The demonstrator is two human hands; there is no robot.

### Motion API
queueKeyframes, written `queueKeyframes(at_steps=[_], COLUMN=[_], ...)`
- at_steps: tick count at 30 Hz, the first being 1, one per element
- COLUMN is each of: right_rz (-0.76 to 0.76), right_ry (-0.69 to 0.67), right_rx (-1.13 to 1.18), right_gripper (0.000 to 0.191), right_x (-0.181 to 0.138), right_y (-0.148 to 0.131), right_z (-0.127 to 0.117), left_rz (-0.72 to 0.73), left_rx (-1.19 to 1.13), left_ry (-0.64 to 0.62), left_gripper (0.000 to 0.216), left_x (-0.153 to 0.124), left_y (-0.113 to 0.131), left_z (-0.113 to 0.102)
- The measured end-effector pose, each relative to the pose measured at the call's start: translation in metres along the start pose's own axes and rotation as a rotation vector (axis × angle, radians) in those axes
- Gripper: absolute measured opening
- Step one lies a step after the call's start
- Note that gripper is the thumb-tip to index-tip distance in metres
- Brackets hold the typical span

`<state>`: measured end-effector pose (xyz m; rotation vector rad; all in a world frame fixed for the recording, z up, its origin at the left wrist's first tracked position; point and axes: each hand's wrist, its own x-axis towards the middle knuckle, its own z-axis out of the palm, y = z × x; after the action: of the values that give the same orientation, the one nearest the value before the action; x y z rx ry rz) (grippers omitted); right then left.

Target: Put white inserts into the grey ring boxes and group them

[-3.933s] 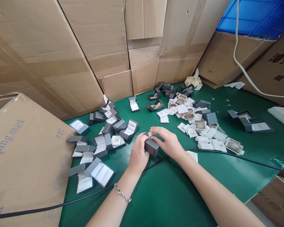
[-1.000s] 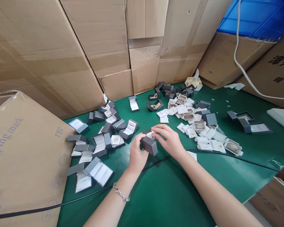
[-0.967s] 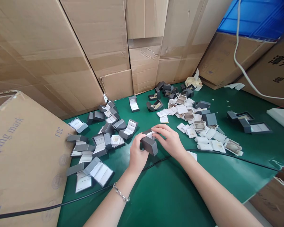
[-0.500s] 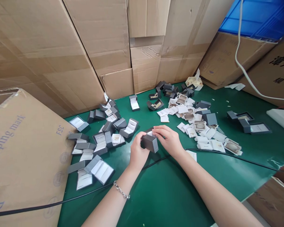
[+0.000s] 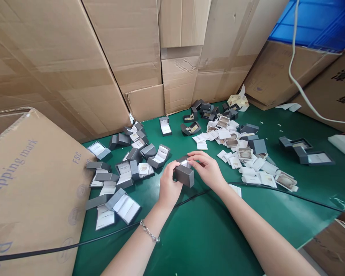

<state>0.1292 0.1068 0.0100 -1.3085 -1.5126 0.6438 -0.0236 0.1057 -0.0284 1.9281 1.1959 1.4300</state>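
In the head view, a small dark grey jewelry box (image 5: 185, 175) is held partly open above the green table. My left hand (image 5: 169, 184) is closed around its left side, thumb near the top edge. With bent fingers, my right hand (image 5: 205, 166) grips the box's right side at the opening, where a bit of white lining (image 5: 185, 163) shows. The fingertips inside are partly hidden. Left of my hands lie several open grey boxes (image 5: 161, 155) with white linings. To the right spreads a heap of white cards and paper pieces (image 5: 224, 133).
A black cable (image 5: 103, 239) crosses the green table (image 5: 207, 237) beneath my forearms. Large cardboard cartons (image 5: 46, 191) stand at the left and back. More grey boxes (image 5: 316, 156) lie at the far right, near a white cord (image 5: 293, 73) hanging down.
The box has turned slightly in my hands, so its long front side faces me more. Both hands keep their hold; the whole view has shifted a little.
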Motion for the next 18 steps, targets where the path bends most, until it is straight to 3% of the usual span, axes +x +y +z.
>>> queueKeyframes(at_steps=[9, 18], right_rz=[0.251, 0.18], right_ry=[-0.029, -0.12], right_rx=[0.443, 0.318], right_gripper=[0.025, 0.022], right_x=[0.0025, 0.003], right_y=[0.0024, 0.0007], right_z=[0.0025, -0.0037], left_rz=[0.16, 0.181], left_rx=[0.088, 0.086], left_ry=[0.023, 0.034], left_gripper=[0.033, 0.034], left_x=[0.0019, 0.0015], left_y=[0.004, 0.0052], left_z=[-0.0039, -0.0045])
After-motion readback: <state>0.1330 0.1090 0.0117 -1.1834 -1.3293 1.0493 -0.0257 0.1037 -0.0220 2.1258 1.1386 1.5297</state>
